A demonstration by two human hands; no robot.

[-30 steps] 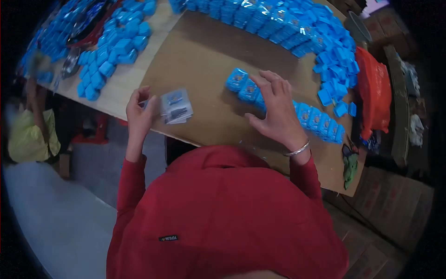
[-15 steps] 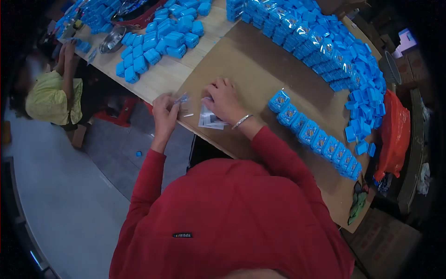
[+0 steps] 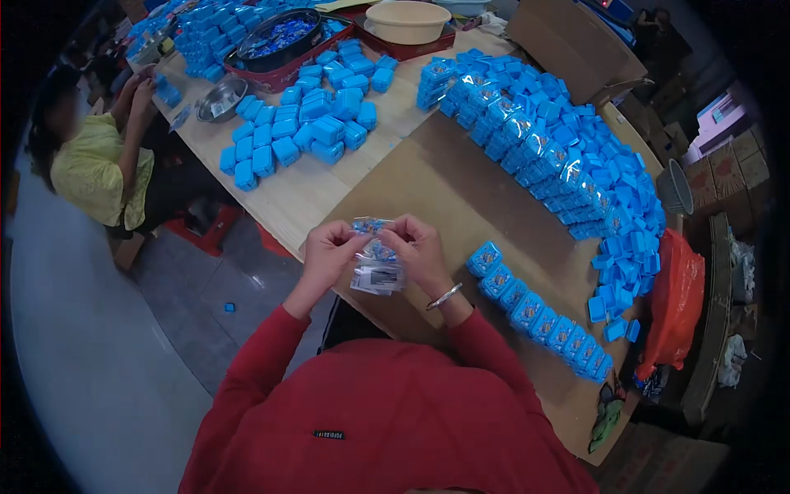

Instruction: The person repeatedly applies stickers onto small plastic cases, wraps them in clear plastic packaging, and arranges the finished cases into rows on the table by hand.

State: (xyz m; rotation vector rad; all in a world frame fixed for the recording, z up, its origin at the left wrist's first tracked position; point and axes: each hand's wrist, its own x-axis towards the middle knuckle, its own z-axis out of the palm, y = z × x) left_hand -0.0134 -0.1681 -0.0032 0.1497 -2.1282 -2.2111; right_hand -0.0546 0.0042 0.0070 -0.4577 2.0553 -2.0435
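Note:
My left hand [image 3: 332,249] and my right hand [image 3: 416,249] face each other near the table's front edge, thumbs and fingers pinched on a small clear printed packet [image 3: 372,227] between them. Under it, a stack of flat printed bags [image 3: 377,277] lies on the brown cardboard [image 3: 397,179]. To the right of my right hand, a slanting row of wrapped blue boxes [image 3: 527,311] rests on the cardboard. Whether the packet holds anything is too small to tell.
Stacks of wrapped blue boxes [image 3: 539,148] and loose blue trays [image 3: 621,177] curve along the far right. Closed blue boxes [image 3: 317,107] lie at the upper left, near a metal bowl [image 3: 220,100]. A red bag [image 3: 673,305] hangs at right. A person in yellow [image 3: 99,169] sits left.
My right hand has left the stack of bags and come up to my left hand, and both now pinch the packet. The view has shifted, showing more of the table's far side.

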